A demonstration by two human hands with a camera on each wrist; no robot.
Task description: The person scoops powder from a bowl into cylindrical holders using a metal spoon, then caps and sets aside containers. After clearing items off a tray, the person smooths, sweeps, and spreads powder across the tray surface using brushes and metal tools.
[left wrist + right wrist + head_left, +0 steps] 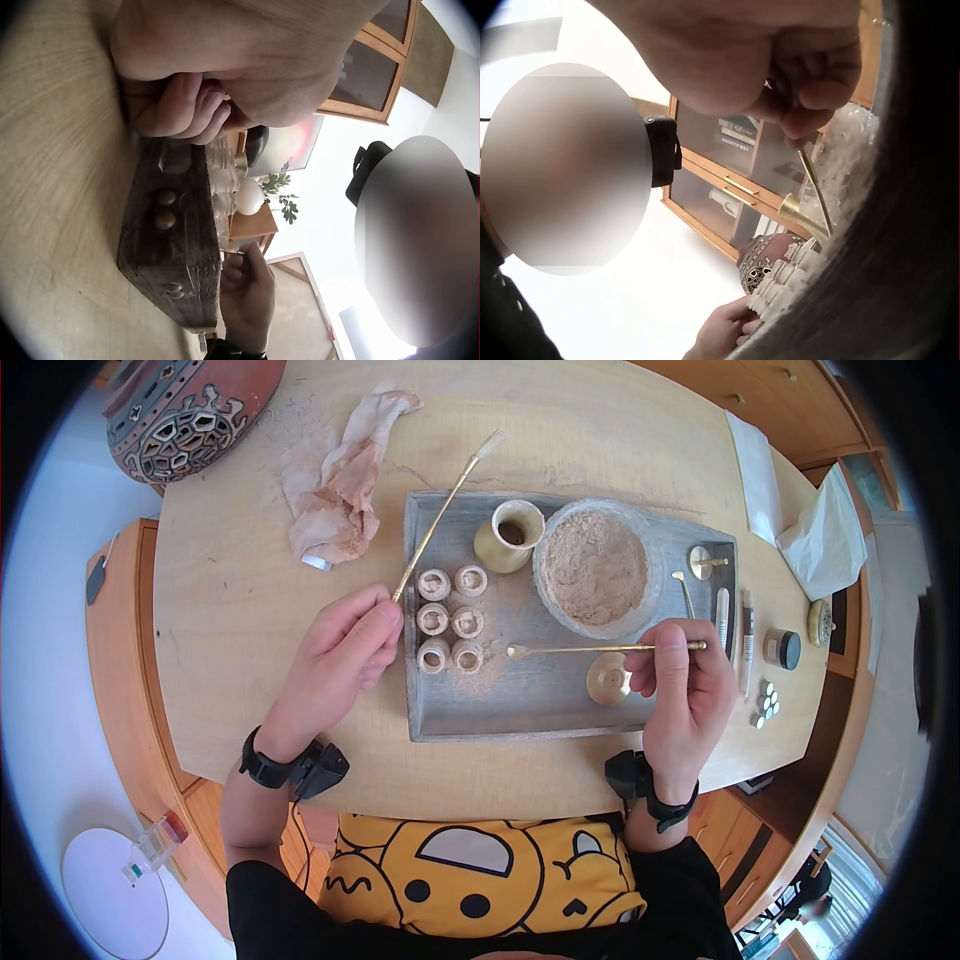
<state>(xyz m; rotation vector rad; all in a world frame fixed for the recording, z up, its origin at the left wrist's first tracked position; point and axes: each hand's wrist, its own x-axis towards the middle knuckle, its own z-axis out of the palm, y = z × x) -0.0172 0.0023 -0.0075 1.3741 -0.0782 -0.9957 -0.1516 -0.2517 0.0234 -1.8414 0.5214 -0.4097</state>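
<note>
My left hand (340, 645) pinches a thin gold-handled brush (440, 515) low on its handle, at the tray's left edge. The pale bristles point up and away. In my right hand (685, 690) is a long gold spoon (580, 650), held near the handle's end; its small bowl points left toward several little glass jars (433, 620). The jars stand in two columns in the grey wooden tray (500, 718), with brown powder in and around them. Behind the spoon sits a clear bowl (652, 560) of brown powder. A round gold piece (606, 678) lies beside the right hand.
A brass vase (497, 548) stands left of the bowl. At the tray's right lie a gold disc with a handle (702, 564) and a small gold tool (685, 595). A stained cloth (345, 485), dark-lidded jar (782, 648), white caps (765, 705) and patterned pot (190, 420) are outside it.
</note>
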